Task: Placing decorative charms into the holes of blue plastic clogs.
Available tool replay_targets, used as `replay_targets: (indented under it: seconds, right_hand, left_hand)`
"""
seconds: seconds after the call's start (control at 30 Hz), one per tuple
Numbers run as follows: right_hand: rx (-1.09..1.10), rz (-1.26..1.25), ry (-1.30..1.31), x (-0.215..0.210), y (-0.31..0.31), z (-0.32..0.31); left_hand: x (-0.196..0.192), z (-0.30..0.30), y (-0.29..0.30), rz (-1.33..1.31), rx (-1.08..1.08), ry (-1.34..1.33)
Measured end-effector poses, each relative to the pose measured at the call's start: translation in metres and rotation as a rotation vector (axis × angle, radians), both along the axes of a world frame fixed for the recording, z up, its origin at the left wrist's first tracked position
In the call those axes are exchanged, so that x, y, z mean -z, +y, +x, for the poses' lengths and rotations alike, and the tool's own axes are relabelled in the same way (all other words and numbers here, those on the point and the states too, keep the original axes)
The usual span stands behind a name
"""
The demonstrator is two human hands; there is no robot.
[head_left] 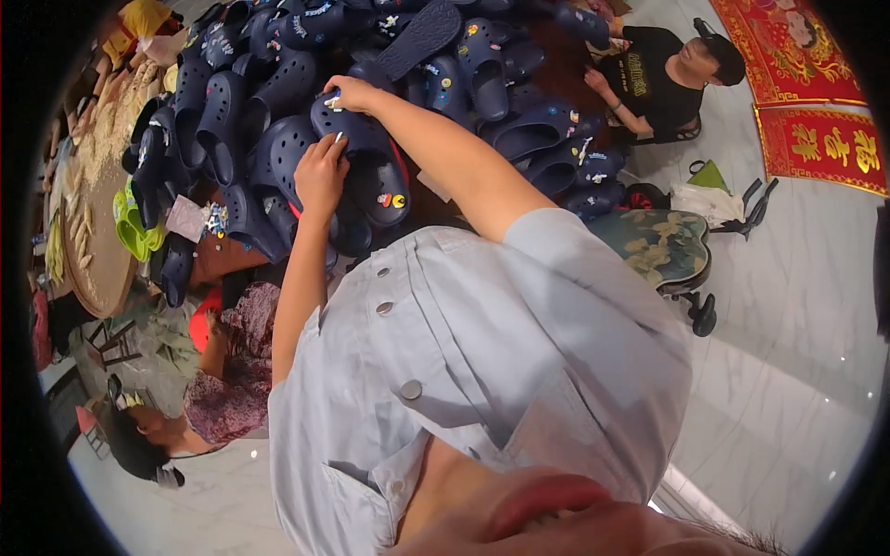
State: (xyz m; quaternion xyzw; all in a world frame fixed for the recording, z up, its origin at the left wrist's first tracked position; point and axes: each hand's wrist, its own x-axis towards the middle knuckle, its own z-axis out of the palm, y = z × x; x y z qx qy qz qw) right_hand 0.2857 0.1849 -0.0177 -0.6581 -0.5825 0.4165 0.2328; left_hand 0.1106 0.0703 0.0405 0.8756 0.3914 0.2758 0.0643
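Note:
A navy clog (359,137) with round holes lies in front of me, with yellow and red charms near its heel end. My right hand (354,94) is closed at its toe end, fingers bent over a small pale charm there; what lies under the fingertips is partly hidden. My left hand (321,172) is closed beside the same clog, pinching a small white piece (339,137) whose kind I cannot make out. Another navy clog (284,153) sits just left, partly behind the left hand.
Navy clogs (222,120) are heaped across the table. Lime-green clogs (137,222) and a bag of small charms (188,219) lie left. One person (660,79) sits at the far right, another (232,371) at the near left. A floral-cushioned stool (660,243) stands at right.

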Motion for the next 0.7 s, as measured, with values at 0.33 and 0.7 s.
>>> replay_targets:
  seconds: [0.33, 0.7]
  right_hand:
    - [0.152, -0.059, 0.638, 0.014, -0.021, 0.010]
    - [0.093, 0.153, 0.301, 0.019, -0.032, 0.010]
  left_hand:
    - [0.004, -0.008, -0.003, -0.068, -0.022, 0.023]
    - [0.003, -0.003, -0.012, -0.051, -0.031, -0.014]
